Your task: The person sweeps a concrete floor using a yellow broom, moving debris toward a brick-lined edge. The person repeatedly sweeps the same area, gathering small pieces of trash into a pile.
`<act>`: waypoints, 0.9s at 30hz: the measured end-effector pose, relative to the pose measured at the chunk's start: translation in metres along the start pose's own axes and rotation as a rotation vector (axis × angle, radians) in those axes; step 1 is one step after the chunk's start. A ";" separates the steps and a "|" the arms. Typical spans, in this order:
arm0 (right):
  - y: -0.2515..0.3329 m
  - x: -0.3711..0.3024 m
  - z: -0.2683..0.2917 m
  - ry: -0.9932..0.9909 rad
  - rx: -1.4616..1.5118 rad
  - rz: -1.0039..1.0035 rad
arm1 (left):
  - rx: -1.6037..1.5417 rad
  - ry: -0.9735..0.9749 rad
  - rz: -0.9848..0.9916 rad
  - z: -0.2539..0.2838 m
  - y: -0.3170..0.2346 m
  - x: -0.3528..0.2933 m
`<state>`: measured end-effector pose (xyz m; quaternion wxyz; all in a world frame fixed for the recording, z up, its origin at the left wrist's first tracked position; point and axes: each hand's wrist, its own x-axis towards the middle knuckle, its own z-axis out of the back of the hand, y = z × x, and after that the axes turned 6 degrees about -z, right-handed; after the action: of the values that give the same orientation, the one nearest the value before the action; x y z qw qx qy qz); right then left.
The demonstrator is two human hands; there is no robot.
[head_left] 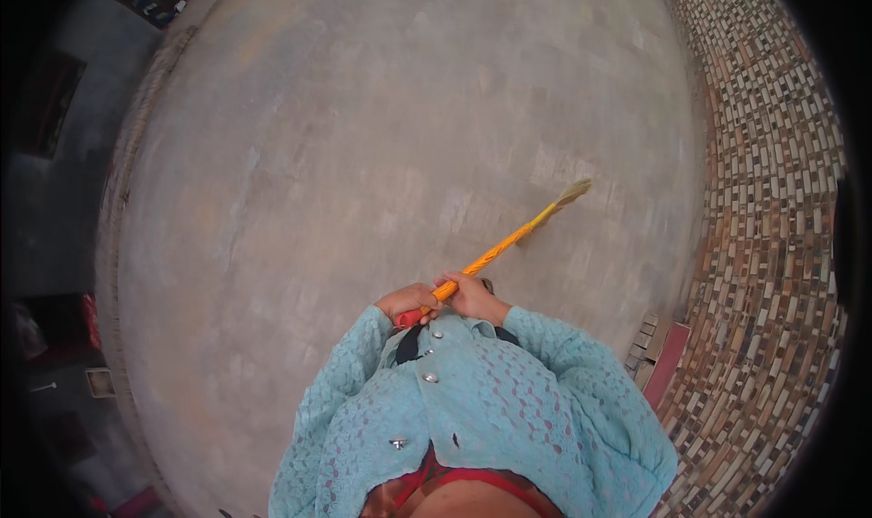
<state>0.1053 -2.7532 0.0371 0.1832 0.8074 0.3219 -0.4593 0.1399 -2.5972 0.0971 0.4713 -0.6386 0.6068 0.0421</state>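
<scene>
A broom (498, 249) with an orange and yellow handle and a red end reaches out ahead of me, slanting up to the right. Its pale greenish bristles (572, 192) are over the grey floor, where a faint shadow lies beside them. Close to my waist, my left hand (409, 301) is wrapped round the handle near the red end. Just above it on the handle, my right hand (470, 296) grips too. Both arms are in light blue knitted sleeves. Whether the bristle tips touch the floor I cannot tell.
Smooth grey concrete floor (391, 146) spreads ahead. A wall with a small brick pattern (772, 191) runs along the right, with a step-like block (668, 364) at its foot. At the left, a raised edge (118, 209) borders a darker area with a framed item (100, 383).
</scene>
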 end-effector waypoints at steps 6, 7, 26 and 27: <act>0.051 0.041 0.033 0.115 0.296 0.021 | -0.160 -0.467 -0.331 -0.015 -0.012 -0.007; 0.068 0.042 0.032 0.114 0.316 -0.005 | -0.169 -0.477 -0.364 -0.010 -0.010 -0.013; 0.181 -0.119 0.106 -0.020 0.188 0.624 | -0.268 -0.918 -0.224 0.029 0.054 -0.044; 0.181 -0.131 0.118 -0.060 0.205 0.605 | -0.288 -0.952 -0.191 0.035 0.061 -0.045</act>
<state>0.1079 -2.9996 0.0893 0.2383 0.8669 0.0136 -0.4376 0.0964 -2.5299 0.0722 0.6046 -0.6598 0.2518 0.3684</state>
